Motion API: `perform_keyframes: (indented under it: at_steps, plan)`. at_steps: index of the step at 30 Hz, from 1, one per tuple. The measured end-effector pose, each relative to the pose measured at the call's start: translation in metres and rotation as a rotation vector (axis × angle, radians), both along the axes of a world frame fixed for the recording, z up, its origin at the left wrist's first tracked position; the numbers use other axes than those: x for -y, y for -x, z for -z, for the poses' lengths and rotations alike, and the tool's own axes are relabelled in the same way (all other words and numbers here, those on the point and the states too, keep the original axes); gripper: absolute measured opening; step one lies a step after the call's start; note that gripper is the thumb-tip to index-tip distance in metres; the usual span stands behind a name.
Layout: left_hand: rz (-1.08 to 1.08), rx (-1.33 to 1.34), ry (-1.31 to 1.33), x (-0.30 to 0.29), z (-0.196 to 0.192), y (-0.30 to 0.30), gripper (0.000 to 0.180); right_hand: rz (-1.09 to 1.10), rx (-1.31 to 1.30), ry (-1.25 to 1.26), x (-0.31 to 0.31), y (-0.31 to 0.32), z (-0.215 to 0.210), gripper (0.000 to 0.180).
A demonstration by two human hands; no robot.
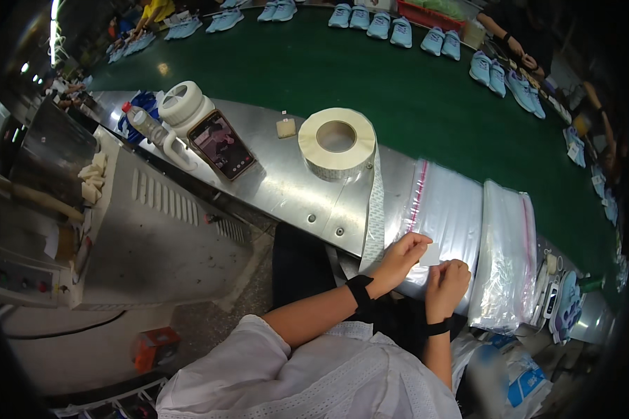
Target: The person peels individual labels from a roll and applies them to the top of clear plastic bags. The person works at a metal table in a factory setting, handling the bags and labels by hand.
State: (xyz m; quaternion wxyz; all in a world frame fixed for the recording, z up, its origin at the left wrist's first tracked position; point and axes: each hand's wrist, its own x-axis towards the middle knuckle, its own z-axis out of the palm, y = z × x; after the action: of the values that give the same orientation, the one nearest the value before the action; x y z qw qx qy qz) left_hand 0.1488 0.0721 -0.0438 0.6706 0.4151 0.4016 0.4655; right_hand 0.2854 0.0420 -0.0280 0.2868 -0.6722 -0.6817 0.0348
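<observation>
My left hand (397,261) pinches a small white label (430,254) at its upper left edge, over a stack of clear plastic bags (449,202) with a pink strip. Close by on the right, my right hand (447,286) has its fingers curled, its thumb near the label's lower edge; whether anything is in them is hidden. From a large roll of labels (309,159), a printed strip (374,223) runs down past my left wrist. A second stack of clear bags (500,258) lies beside my right hand.
A phone (221,144) leans against a white jug (186,108), beside a red-capped bottle (145,124). Pale blue shoes (379,26) line the far side of the green belt (272,63), where other people's hands work. A grey machine (161,230) stands left.
</observation>
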Motion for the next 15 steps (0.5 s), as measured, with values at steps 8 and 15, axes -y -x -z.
perform_keyframes:
  at_steps: [8, 15]
  plan:
    - [-0.103, 0.178, 0.175, 0.002, -0.006, 0.003, 0.022, -0.057, 0.015, -0.083, -0.004, 0.012, -0.011, 0.018]
    - [-0.053, 0.033, 0.143, -0.005, -0.002, -0.003, 0.024, -0.063, -0.286, 0.049, -0.002, -0.022, -0.002, 0.009]
